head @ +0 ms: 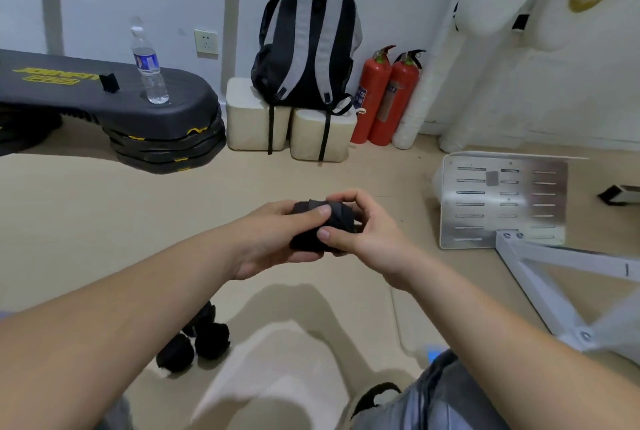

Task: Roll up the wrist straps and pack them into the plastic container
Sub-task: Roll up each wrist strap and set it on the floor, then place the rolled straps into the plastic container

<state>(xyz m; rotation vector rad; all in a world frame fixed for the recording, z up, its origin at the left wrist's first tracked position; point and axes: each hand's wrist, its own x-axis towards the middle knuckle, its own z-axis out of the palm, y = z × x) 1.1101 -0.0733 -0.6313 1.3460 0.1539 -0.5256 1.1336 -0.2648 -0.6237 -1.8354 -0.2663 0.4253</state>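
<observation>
While raised over the floor (104, 221), a rolled black wrist strap (341, 218) is held by left hand (273, 242) and right hand (370, 232), both grips curled on it; more rolled straps (194, 343) are seen on the floor, lower left.

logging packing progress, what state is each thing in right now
strap: rolled up, held off the floor
left hand: holds the strap
right hand: holds the strap
straps on floor: rolled, lying together
water bottle: standing upright
backpack: upright against the wall

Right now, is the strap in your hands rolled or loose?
Rolled up: the wrist strap is a compact bundle between left hand and right hand.
</observation>
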